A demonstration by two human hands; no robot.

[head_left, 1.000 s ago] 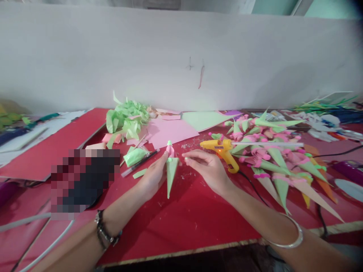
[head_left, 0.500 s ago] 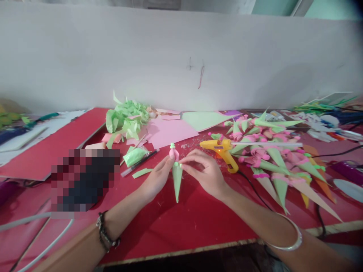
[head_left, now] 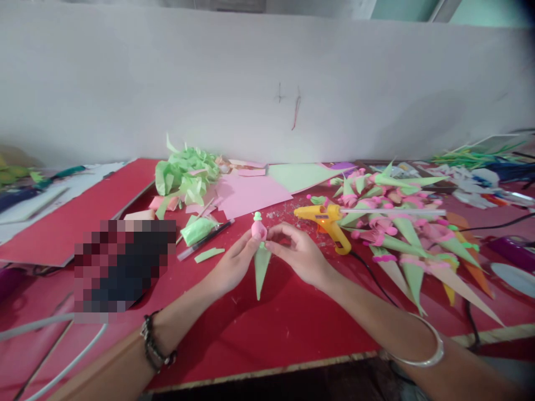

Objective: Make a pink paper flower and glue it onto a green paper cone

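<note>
Near the middle of the red table (head_left: 292,334) a small green paper cone (head_left: 261,270) points downward, with a pink piece (head_left: 258,229) and green balls (head_left: 258,215) at its top. My left hand (head_left: 234,262) grips it from the left, thumb on the pink piece. From the right, my right hand (head_left: 298,253) pinches at the cone's upper edge, its fingers closed; part of the grip is hidden behind the fingers. A yellow glue gun (head_left: 328,220) with a clear stick lies just beyond my right hand.
Many pink and green paper cones (head_left: 407,234) are heaped at the right. Crumpled green paper (head_left: 190,172), pink sheets (head_left: 251,192) and a pen (head_left: 204,240) lie behind and left. A pixelated dark object (head_left: 125,273) sits at left.
The cone has tilted slightly, its tip shifting left and its top right. My right fingers have moved from the small green ball at its right side to close against the cone's rim.
</note>
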